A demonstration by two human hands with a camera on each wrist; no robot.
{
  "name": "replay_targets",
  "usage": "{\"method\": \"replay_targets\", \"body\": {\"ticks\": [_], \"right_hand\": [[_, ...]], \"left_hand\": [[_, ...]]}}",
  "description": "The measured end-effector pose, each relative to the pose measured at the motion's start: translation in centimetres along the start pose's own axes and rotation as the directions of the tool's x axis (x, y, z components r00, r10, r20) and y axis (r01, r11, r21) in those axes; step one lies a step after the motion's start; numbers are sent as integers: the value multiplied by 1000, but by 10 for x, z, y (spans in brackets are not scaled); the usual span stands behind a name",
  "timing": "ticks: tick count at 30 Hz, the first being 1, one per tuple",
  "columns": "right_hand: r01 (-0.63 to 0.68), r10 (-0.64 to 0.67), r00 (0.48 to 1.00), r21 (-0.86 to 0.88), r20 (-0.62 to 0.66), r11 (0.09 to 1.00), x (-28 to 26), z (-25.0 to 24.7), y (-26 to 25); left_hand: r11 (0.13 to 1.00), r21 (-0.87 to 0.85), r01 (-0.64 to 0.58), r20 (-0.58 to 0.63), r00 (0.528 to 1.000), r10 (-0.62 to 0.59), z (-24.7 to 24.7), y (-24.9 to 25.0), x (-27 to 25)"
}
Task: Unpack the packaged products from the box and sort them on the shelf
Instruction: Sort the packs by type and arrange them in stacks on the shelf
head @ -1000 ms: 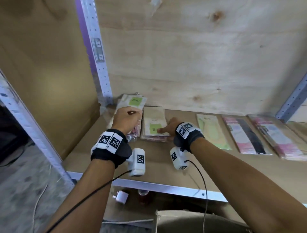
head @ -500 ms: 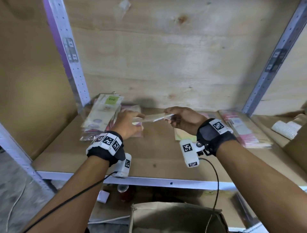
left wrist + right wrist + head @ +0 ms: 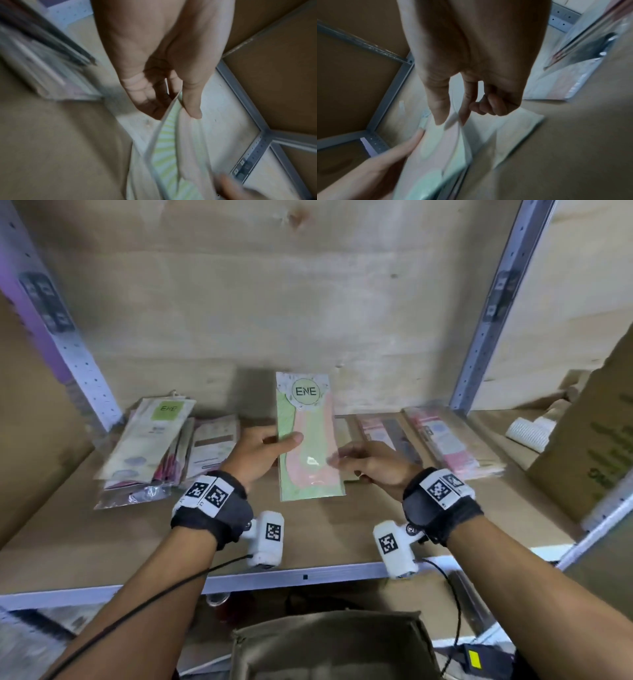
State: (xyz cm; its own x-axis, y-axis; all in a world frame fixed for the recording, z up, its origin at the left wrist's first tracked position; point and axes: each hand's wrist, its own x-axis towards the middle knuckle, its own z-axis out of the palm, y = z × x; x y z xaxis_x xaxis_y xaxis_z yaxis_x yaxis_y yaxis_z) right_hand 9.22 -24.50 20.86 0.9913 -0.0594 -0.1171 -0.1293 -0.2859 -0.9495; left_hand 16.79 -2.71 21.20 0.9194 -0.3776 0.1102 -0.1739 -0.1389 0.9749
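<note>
Both hands (image 3: 308, 460) pinch green-pink packet (image 3: 306, 419) above shelf (image 3: 102, 546).

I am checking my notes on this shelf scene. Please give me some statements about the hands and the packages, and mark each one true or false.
1. The left hand grips the green and pink package at its left edge. True.
2. The green and pink package lies flat on the shelf. False: it is held upright above the shelf, its ENE label at the top.
3. The right hand pinches the package's right edge. True; the right wrist view shows thumb and forefinger closed on it.
4. A stack of packages lies at the shelf's left end. True.
5. The shelf's back wall is metal mesh. False: it is plywood.
</note>
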Motion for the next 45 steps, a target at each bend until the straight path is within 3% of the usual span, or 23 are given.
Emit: {"method": "replay_targets", "body": {"ticks": [6,11,16,19,25,28,31,36,41,45], "right_hand": [[-23,14,997,115,78,993,5,-10,9],[-104,90,977,65,191,992,5,-16,14],[-108,104,974,8,204,994,2,-22,21],[-107,104,976,5,192,994,-1,-26,22],[-75,78,981,-21,178,997,-3,-30,18],[-93,82,988,78,134,993,-2,-29,16],[-104,99,995,223,32,969,5,-31,14],[-88,129,985,312,-111,946,22,-29,14],[-155,206,963,269,-172,950,42,-25,17],[-233,222,947,-23,-232,972,56,-25,19]], "left_hand": [[951,-260,168,22,985,-168,20,-19,9],[894,-422,149,-166,957,-238,3,-26,28],[929,-317,191,-309,905,-291,-10,-41,37],[932,-303,199,-305,906,-293,-10,-44,36],[851,-407,332,-204,875,-439,-13,-41,34],[822,-496,278,-142,908,-393,-11,-39,32],[863,-397,314,6,941,-339,-3,-35,27],[915,-127,384,246,906,-346,23,-31,21],[941,-45,334,172,931,-323,38,-30,33],[942,36,333,63,940,-335,44,-31,45]]}}
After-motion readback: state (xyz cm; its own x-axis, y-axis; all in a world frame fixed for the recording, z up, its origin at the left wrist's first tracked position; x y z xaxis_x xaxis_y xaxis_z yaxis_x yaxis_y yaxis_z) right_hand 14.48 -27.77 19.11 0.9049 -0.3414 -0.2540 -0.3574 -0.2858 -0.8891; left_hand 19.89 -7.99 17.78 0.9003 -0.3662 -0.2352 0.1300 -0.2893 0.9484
